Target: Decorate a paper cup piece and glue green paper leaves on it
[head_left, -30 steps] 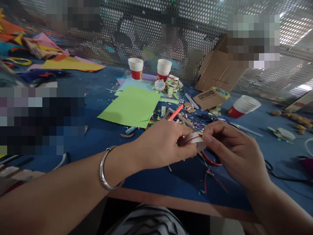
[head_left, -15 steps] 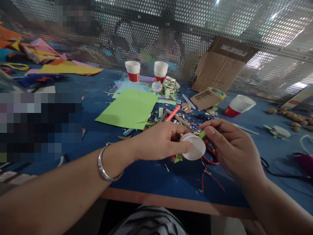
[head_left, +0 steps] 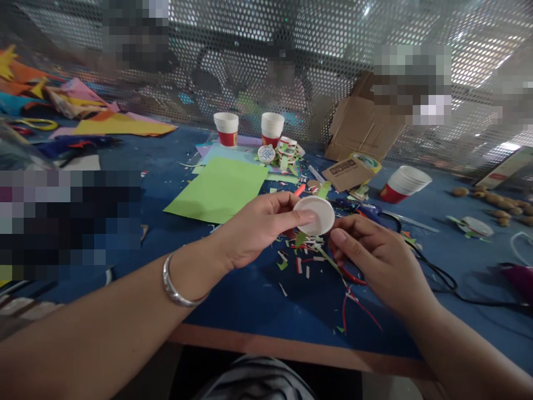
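Note:
My left hand point(head_left: 266, 225) pinches a cut-down paper cup point(head_left: 318, 218), its thumb lying inside the white round base. Green paper tabs point(head_left: 324, 190) stick out from the cup's far and near sides. Close to the cup's right edge is my right hand point(head_left: 368, 253), its fingers loosely curled and its thumb apart from the index finger, with nothing visible between them. Beneath the right hand, a red loop point(head_left: 353, 276) like a scissors handle shows in part. Scraps of green, red and white paper point(head_left: 300, 258) lie under the hands.
A green paper sheet point(head_left: 219, 189) lies left of centre. Stacked paper cups point(head_left: 272, 128) stand behind it, beside several decorated cup pieces point(head_left: 287, 153). To the right are another cup stack point(head_left: 406, 183), a blue glue gun point(head_left: 368, 209) with a black cord, and cardboard point(head_left: 353, 128).
My left hand has raised the cup away from me and slightly left, turning it. My right hand has let go of the green tab and moved down slightly left.

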